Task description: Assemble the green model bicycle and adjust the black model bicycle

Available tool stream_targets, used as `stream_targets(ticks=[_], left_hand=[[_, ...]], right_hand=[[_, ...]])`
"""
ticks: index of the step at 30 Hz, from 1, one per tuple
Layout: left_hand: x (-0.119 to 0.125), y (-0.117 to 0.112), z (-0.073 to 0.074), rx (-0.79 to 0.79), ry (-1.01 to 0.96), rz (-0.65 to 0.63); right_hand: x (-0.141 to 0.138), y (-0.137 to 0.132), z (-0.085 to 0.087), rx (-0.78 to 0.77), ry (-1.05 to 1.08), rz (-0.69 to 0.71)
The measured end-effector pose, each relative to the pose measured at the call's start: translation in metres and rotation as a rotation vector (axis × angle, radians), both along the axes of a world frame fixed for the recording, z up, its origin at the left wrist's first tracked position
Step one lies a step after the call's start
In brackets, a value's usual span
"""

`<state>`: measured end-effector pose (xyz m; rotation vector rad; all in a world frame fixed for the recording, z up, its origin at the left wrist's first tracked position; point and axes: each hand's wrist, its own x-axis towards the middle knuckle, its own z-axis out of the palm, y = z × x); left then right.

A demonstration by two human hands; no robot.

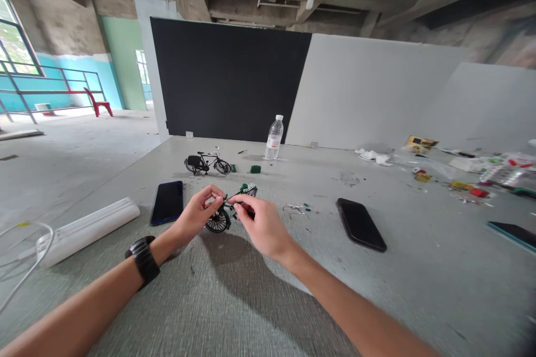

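A small green model bicycle (224, 213) stands on the grey floor between my hands. My left hand (199, 215), with a black watch on the wrist, pinches the top of the bicycle near its saddle end. My right hand (259, 226) pinches the frame from the right side, fingers closed around a thin part. A finished black model bicycle (208, 163) stands farther back. Small green parts (255, 169) lie near it, and tiny loose pieces (298, 209) rest just right of my hands.
A dark blue phone (167, 202) lies left of my hands, a black phone (360, 223) to the right. A water bottle (273, 138) stands by the black wall panel. A white tube (90, 228) lies at left. Packaging and colourful clutter (469, 178) spread at far right.
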<state>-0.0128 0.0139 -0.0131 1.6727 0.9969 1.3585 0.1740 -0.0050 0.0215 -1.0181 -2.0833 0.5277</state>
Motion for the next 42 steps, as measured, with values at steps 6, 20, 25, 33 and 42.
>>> stream_targets(ticks=[6, 20, 25, 33, 42], left_hand=[[0.0008, -0.0031, 0.0048, 0.021, 0.042, 0.016], [0.0012, -0.0033, 0.0038, 0.02, 0.051, 0.048], [0.0018, -0.0038, 0.0043, 0.026, 0.049, 0.055], [0.0024, -0.0044, 0.0038, 0.044, 0.074, 0.076], [0.003, -0.0049, 0.0045, 0.059, 0.079, 0.083]], right_hand=[[-0.0018, -0.0017, 0.0002, -0.03, 0.021, -0.013], [-0.0014, -0.0002, -0.0063, 0.029, 0.061, -0.054], [-0.0023, -0.0017, -0.0056, 0.002, 0.034, -0.062], [-0.0035, -0.0034, -0.0045, -0.092, 0.073, -0.061], [-0.0042, -0.0017, -0.0092, -0.036, 0.087, -0.08]])
